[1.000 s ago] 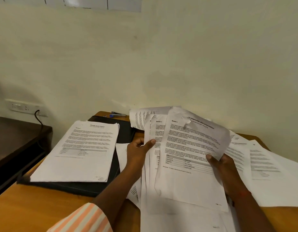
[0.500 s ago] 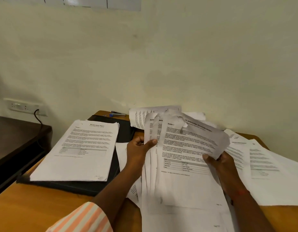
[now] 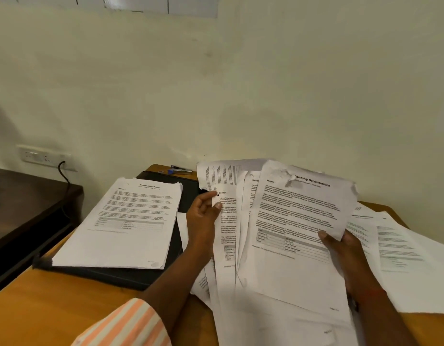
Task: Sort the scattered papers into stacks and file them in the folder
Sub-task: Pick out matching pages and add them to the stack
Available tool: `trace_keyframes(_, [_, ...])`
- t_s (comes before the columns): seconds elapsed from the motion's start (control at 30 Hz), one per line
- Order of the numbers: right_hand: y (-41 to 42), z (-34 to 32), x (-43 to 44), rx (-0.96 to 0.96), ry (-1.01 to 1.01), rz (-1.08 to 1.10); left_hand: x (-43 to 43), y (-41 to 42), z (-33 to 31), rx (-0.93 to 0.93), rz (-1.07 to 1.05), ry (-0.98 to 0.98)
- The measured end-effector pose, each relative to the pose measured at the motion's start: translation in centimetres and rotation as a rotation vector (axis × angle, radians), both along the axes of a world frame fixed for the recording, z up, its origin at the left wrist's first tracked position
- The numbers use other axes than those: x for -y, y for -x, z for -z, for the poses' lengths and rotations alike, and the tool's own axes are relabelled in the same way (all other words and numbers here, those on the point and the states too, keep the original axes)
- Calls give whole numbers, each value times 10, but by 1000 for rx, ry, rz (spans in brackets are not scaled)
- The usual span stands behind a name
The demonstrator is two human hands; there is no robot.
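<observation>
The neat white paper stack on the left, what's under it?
A flat black folder, its edges showing at the front and back right, on the brown wooden table. The white paper stack hides the folder's middle.

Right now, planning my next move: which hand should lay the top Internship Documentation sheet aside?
Probably the right hand: it alone grips that sheet, beside the loose papers. The left hand holds the other fanned sheets.

I note left hand [image 3: 203, 221] raised, thumb pinching papers [image 3: 291, 216]; right hand [image 3: 342, 249] grips their other edge, thumb on top.
</observation>
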State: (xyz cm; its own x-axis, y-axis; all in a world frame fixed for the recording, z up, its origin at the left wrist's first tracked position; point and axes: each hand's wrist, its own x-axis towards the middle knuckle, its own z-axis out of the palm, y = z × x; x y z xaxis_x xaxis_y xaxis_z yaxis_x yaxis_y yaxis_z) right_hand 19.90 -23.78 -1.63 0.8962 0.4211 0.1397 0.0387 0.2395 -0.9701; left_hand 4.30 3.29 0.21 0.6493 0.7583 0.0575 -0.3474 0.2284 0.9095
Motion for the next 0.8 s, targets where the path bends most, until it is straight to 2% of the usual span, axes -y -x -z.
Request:
trace_keyframes(0.17, [6,2,-10,24,108,-62,6,-3,3,35,87,7])
trace_keyframes(0.27, [10,4,-18,61,202,-86,19,-5,6,-69,234,-48])
trace_keyframes(0.37, [13,0,-20,94,247,-90,25,-7,7,-134,272,-75])
trace_keyframes(0.5, [31,-19,-22,67,165,-47,21,1,-7,-9,297,-36])
trace_keyframes(0.6, [45,-35,-26,86,88,-121,21,6,-24,58,294,-54])
trace_keyframes(0.7, [58,-52,-29,152,40,-127,24,14,-51,55,201,-210])
trace_keyframes(0.8, [64,-81,-27,297,24,149,25,19,-92,79,50,-564])
